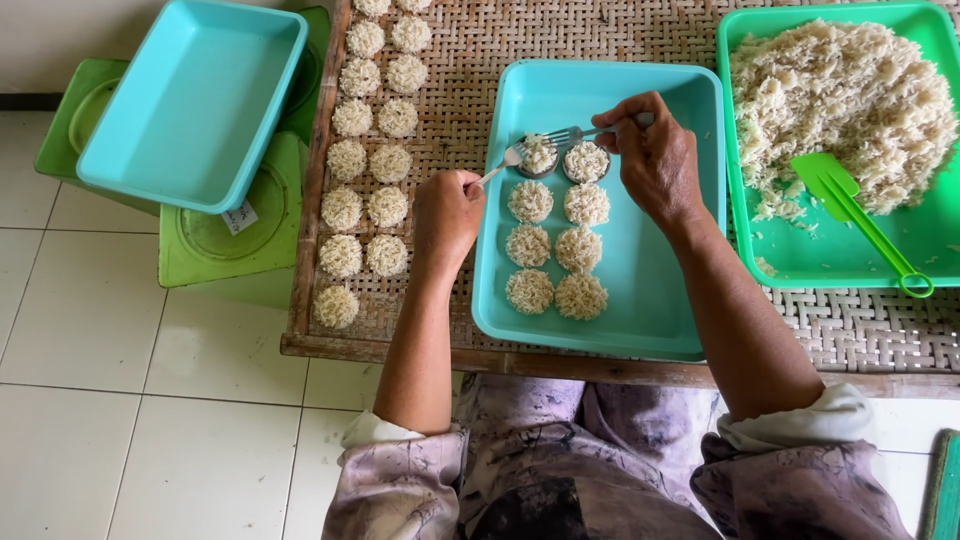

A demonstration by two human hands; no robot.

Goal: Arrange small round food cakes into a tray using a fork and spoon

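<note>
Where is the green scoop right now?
The green scoop lies in the green tray at far right, against the noodle heap.

Top noodle rounds (372,6) cut by edge.

Your left hand (447,215) grips a thin, shiny metal fork (503,165); your right hand (655,155) holds a second metal fork (570,133), equally bright. Both tips meet rough, crumbly rice cakes (555,240), matt and grainy, in a smooth, slightly glossy teal plastic tray (650,290). At 2 o'clock sits a glossy green plastic tray (850,260) with a loose, coarse heap and a smooth green plastic spatula (850,205). Underneath is a rough, dry woven bamboo mat (480,50) in a worn wooden frame (300,200). Your sleeves (800,440) look like soft, faded cloth. The floor tiles (130,400) have a faint sheen.
</note>
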